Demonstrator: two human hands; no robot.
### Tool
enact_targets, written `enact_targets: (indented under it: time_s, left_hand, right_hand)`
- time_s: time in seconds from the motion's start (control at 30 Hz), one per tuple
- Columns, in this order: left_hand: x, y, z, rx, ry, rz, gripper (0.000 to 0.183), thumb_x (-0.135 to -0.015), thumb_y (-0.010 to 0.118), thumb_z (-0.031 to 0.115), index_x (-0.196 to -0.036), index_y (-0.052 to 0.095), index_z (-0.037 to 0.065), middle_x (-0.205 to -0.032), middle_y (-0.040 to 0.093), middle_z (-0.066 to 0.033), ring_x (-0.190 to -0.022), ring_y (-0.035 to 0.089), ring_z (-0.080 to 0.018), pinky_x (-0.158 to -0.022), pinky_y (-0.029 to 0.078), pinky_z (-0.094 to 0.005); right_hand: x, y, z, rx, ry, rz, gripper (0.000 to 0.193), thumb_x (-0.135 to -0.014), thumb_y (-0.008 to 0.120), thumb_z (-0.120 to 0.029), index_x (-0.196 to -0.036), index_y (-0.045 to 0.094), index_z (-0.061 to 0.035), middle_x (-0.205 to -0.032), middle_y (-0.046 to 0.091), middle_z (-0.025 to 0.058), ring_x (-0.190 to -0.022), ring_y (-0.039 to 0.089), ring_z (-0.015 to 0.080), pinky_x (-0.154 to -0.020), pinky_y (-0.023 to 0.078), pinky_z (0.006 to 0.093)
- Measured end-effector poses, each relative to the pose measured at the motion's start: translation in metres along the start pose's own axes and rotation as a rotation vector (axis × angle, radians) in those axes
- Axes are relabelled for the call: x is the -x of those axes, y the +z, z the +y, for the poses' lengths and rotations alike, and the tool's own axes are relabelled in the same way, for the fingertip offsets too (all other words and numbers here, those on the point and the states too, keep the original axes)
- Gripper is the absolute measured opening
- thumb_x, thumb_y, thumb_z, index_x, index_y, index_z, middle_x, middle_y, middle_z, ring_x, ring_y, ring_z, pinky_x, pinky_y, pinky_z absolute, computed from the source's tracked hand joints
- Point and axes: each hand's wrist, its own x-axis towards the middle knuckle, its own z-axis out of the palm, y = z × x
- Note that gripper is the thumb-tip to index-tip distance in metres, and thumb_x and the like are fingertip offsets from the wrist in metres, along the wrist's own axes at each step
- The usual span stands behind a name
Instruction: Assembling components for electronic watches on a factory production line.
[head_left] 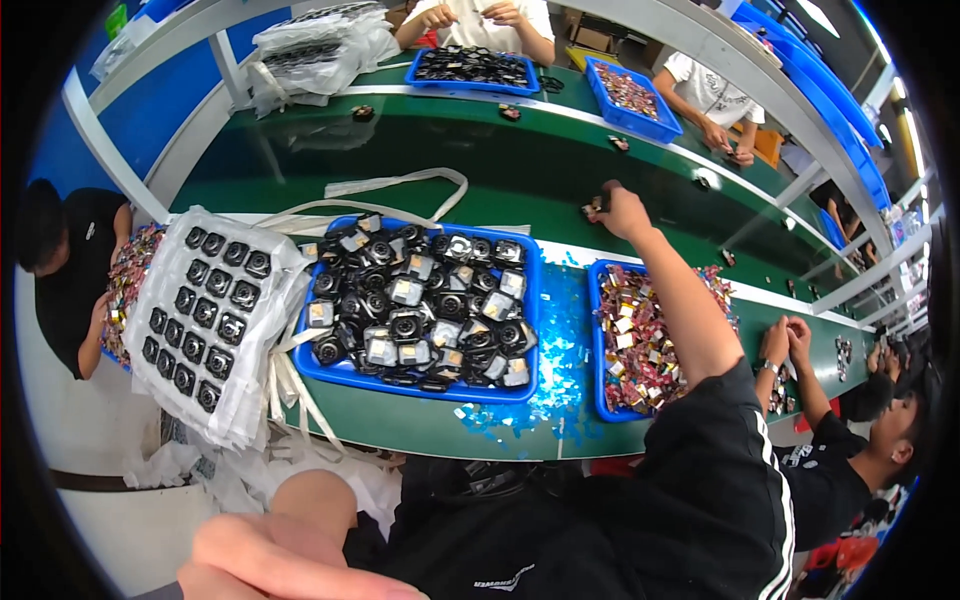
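Overall, a long dark green belt (530, 190) spans the middle of the frame, with a green bench (440, 430) along its near side. From the lower right, a black sleeve with white stripes (690, 470) leads into the right forearm (690, 300), which slants up and leftward, reaching well out over the work. On the bench left of centre sits a large blue tray (420, 390) heaped with black square units (405, 325) that have round centres, some showing pale square faces. At its left, a white layered stack (268, 290) carries similar units in rows. Right of centre, a smaller blue tray (599, 350) holds a pile of pink and gold parts (632, 335); the forearm crosses above its right portion.

Large because close to the lens, the left hand (270, 560) lies at the lower left, one digit stretched toward the bottom centre; the lower edge cuts it off, so I cannot tell whether it grips anything. The right hand (626, 213) is above the belt, just right of centre, back upward, fingers bent and directed left. At its fingertips is a small dark-and-gold part (592, 212), over the belt; whether the fingers pinch it or merely touch it, I cannot tell. Blue flecks (570, 360) scatter between the trays.
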Motion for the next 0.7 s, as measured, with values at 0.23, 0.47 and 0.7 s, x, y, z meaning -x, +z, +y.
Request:
enact_targets:
  time_s: [0.23,0.47,0.7]
  left_hand:
    - [0.019,-0.027,-0.036,-0.114,0.024,-0.090,0.029,-0.095,0.051,0.018,-0.121,0.053,0.005,-0.088,0.061,-0.0119,-0.068,0.061,-0.0244,-0.057,0.054,-0.0336]
    - [0.121,0.046,-0.129,-0.054,-0.990,0.365,0.043,-0.096,0.050,0.005,-0.138,0.041,0.000,-0.113,0.059,-0.0147,-0.094,0.060,-0.0174,-0.074,0.055,-0.0284]
    - [0.148,0.085,-0.141,0.635,-1.249,0.441,0.039,-0.105,0.035,0.024,-0.131,0.044,-0.004,-0.117,0.059,-0.0168,-0.105,0.060,-0.0235,-0.091,0.051,-0.0368]
  right_hand:
    - [0.093,-0.008,-0.146,0.147,-0.649,-0.155,0.031,-0.078,0.074,-0.028,-0.099,0.067,-0.0071,-0.101,0.065,0.0132,-0.098,0.063,0.0321,-0.082,0.054,0.0435]
    - [0.136,-0.006,-0.154,-0.206,-0.427,0.123,0.018,-0.074,0.065,-0.004,-0.092,0.060,-0.0014,-0.085,0.061,0.0175,-0.086,0.063,0.0370,-0.072,0.053,0.0438]
    - [0.250,-0.019,-0.160,-0.588,-0.716,0.169,0.023,-0.074,0.071,-0.011,-0.094,0.062,-0.0043,-0.086,0.060,0.0089,-0.083,0.062,0.0285,-0.071,0.052,0.0384]
